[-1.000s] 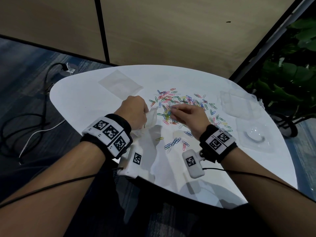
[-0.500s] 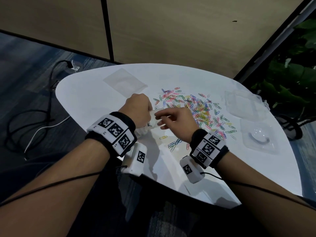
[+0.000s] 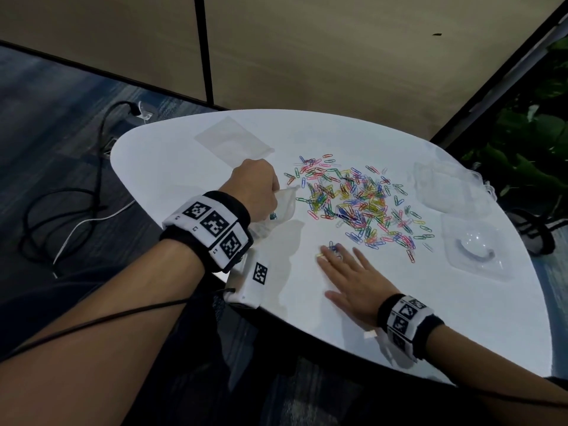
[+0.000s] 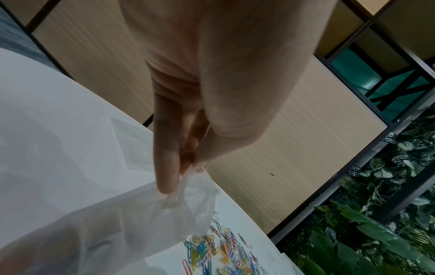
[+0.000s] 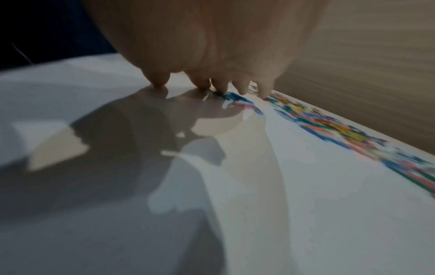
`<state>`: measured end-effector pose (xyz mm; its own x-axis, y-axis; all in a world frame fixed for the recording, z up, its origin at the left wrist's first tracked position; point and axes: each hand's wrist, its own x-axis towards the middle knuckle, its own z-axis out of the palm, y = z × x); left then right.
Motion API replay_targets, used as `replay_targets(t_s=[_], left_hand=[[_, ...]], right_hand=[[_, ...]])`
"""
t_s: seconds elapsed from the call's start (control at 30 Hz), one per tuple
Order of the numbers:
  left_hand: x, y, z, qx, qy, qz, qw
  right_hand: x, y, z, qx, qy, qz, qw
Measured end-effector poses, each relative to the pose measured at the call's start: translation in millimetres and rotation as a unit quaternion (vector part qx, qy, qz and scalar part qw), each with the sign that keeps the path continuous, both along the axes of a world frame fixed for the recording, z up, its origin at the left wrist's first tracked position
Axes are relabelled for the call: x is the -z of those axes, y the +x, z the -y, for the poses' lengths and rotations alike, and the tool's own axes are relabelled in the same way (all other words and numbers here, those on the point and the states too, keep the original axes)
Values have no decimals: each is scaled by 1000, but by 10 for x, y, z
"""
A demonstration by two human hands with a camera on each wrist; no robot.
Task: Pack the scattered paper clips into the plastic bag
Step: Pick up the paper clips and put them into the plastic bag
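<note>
While nearly all the paper clips (image 3: 353,204) lie loose in a colourful heap on the white tabletop (image 3: 184,167), the job looks to be at its start: at most one or two dark shapes show through the plastic bag (image 3: 278,210), and the view is too murky to say whether they are clips inside it. Almost everything is left to gather.

From the head camera, the heap sits at about 1 o'clock from the right hand (image 3: 349,279) and at 3 o'clock from the bag. That hand lies flat, palm down, its fingers (image 3: 330,259) straight and slightly spread, the tips pressing a few stray clips (image 3: 333,249) at the near edge of the heap, probably to slide them along. It grips nothing.

Up at 10 o'clock from it, the left hand (image 3: 255,192) is curled, pinching the gathered mouth of the bag between thumb and fingers (image 4: 166,167) so that the film hangs down to the tabletop, just beside the heap's left fringe.

Farther out, a flat clear sleeve (image 3: 233,141) lies at 12 o'clock from the left hand, clear plastic trays (image 3: 473,250) rest at 3 o'clock past the heap, and leafy plants (image 3: 534,149) stand beyond the tabletop's right edge.
</note>
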<state>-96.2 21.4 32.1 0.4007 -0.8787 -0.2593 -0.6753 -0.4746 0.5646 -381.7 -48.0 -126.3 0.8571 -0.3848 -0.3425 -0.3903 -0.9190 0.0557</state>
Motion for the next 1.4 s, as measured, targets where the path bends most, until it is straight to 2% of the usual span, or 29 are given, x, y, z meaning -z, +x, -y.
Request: replay_targets(t_s=[0.1, 0.2, 0.33, 0.5, 0.57, 0.63, 0.7, 0.73, 0.8, 0.87, 0.93, 1.03, 1.07, 1.17, 1.23, 1.27, 1.3, 1.33, 1.4], left_hand=[[13, -52, 19, 8, 3, 4, 1000], [49, -81, 39, 8, 3, 11, 1000], [76, -70, 62, 5, 10, 17, 1000], [84, -93, 86, 10, 12, 10, 1000], [94, -104, 86, 15, 11, 11, 1000], [102, -103, 86, 18, 12, 11, 1000], [96, -95, 85, 16, 14, 12, 1000], [88, -89, 84, 16, 13, 13, 1000], [71, -86, 82, 19, 12, 15, 1000], [61, -92, 79, 19, 11, 13, 1000], [62, -105, 82, 22, 10, 14, 1000], [65, -116, 90, 23, 16, 9, 1000], [65, -122, 93, 24, 17, 5, 1000], [76, -151, 101, 29, 15, -9, 999], [91, -172, 104, 21, 6, -22, 1000], [103, -176, 108, 17, -1, -27, 999], [113, -179, 111, 16, -7, -32, 999], [127, -179, 113, 17, -12, -38, 999], [147, -178, 118, 22, -21, -49, 998]], right_hand=[[31, -61, 247, 61, -35, 0, 998], [40, -22, 447, 142, -22, -9, 990], [152, 30, 580, 151, 10, -35, 988], [139, 92, 568, 150, -41, 108, 982], [67, 101, 600, 137, -50, 119, 982], [-23, 103, 651, 162, -35, 133, 977], [-123, 102, 700, 230, 5, 147, 962], [-194, 105, 716, 279, 25, 165, 946], [-328, 90, 779, 384, 69, 218, 895], [-423, 68, 867, 478, 141, 263, 826], [-539, 111, 893, 533, 253, 326, 738], [-785, 357, 772, 530, 440, 443, 574], [-871, 467, 699, 513, 495, 460, 529], [-1077, 816, 440, 468, 623, 467, 418], [-1093, 997, 286, 465, 665, 472, 346], [-1076, 1068, 222, 469, 669, 474, 330], [-1062, 1124, 164, 473, 665, 473, 332], [-1041, 1163, 123, 480, 654, 468, 351], [-1001, 1212, 72, 500, 609, 446, 424]])
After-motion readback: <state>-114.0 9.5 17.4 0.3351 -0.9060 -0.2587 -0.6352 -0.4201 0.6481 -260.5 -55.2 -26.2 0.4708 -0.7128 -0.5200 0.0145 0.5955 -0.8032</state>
